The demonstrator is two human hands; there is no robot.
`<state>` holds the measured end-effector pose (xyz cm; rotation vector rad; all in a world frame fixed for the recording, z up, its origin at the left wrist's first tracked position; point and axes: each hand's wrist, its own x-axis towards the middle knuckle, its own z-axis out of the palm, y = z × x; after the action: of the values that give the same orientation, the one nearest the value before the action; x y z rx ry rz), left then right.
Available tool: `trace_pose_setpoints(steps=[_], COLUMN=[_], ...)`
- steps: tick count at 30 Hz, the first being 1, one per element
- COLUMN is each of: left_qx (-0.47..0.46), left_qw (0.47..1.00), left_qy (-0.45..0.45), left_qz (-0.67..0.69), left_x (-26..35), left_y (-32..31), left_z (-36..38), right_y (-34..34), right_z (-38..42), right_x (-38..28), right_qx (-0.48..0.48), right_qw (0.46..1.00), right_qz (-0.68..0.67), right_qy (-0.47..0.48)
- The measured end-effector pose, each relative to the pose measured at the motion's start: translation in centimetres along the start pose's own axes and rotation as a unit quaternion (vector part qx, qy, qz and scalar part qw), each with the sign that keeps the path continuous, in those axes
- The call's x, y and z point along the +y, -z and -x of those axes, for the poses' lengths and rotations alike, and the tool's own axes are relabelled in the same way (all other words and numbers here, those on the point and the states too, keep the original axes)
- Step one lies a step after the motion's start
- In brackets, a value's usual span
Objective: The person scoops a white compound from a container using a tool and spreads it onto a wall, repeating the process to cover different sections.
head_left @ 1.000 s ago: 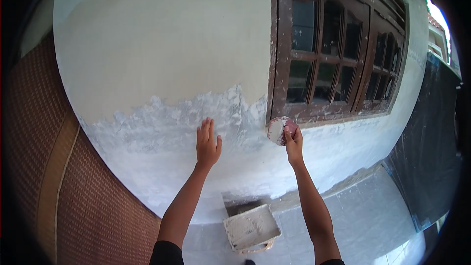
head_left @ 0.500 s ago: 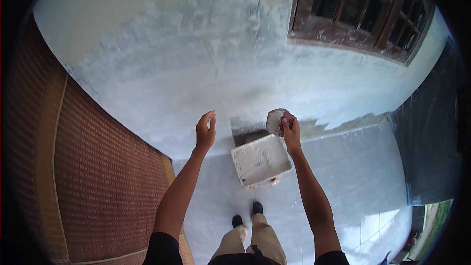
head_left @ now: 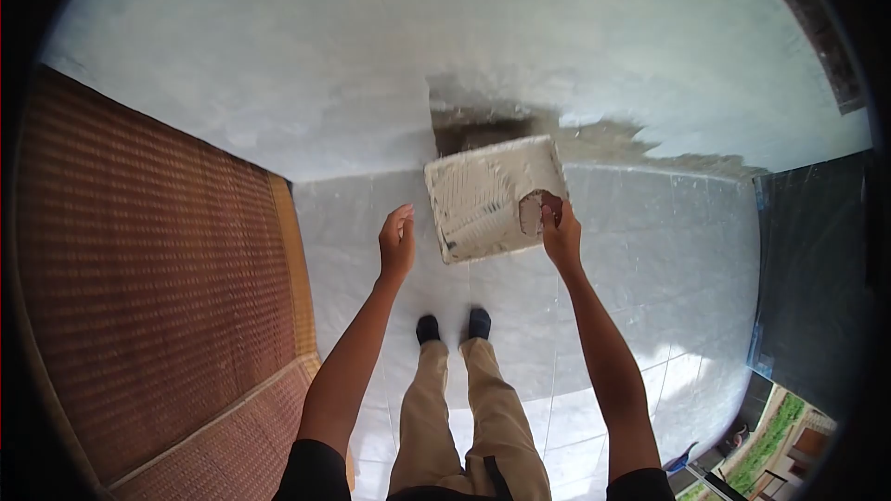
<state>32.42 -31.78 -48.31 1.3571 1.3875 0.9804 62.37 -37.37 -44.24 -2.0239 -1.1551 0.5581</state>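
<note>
A flat reddish-brown scraper [head_left: 531,213], smeared with whitish paste, is pinched in my right hand [head_left: 561,230]. Below it lies a ridged paint tray [head_left: 483,193], coated in the same cream-white paste; the scraper overlaps its right part in this view. My left hand [head_left: 397,239] is held out to the left of the tray, loosely curved and holding nothing.
Ahead rises a wall [head_left: 371,65] with whitish coating and a bare grey-brown patch [head_left: 613,137] low behind the tray. Woven red-brown matting [head_left: 167,278] covers the left side. Dark sheeting [head_left: 812,269] hangs at right. My feet [head_left: 453,326] stand on the pale floor [head_left: 650,250].
My view has tilted down, so the window has mostly left the frame. My right hand has brought the scraper from near the wall to over the tray. My left hand stays empty.
</note>
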Motion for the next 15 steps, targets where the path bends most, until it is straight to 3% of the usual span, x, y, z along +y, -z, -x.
trace_pose_setpoints(steps=[3, 5, 7, 9, 10, 15], left_qx=[0.002, 0.000, 0.017, 0.018, 0.020, 0.005], left_qw=[0.999, 0.997, 0.996, 0.994, 0.992, 0.991], left_qy=[0.049, 0.081, 0.083, 0.102, 0.107, 0.134], left_qz=[0.002, -0.005, -0.030, -0.043, -0.056, 0.007], left_x=[-5.1, -7.5, -9.3, -10.5, -10.8, -13.5], left_y=[-2.1, -3.4, -4.4, -5.3, -5.6, -7.0], left_z=[2.9, 4.2, 5.1, 5.8, 5.9, 6.0], right_y=[-1.7, -3.4, -5.4, -6.8, -7.3, -10.7], right_z=[0.3, -0.1, -0.6, -0.8, -0.8, -1.3], right_x=[2.3, 4.0, 5.7, 6.1, 5.6, 6.9], right_qx=[-0.064, -0.123, -0.158, -0.193, -0.202, -0.200], right_qw=[0.996, 0.986, 0.980, 0.965, 0.957, 0.965], right_qz=[0.052, 0.034, 0.003, 0.056, 0.114, 0.070], right_qy=[0.023, 0.111, 0.120, 0.171, 0.172, 0.156])
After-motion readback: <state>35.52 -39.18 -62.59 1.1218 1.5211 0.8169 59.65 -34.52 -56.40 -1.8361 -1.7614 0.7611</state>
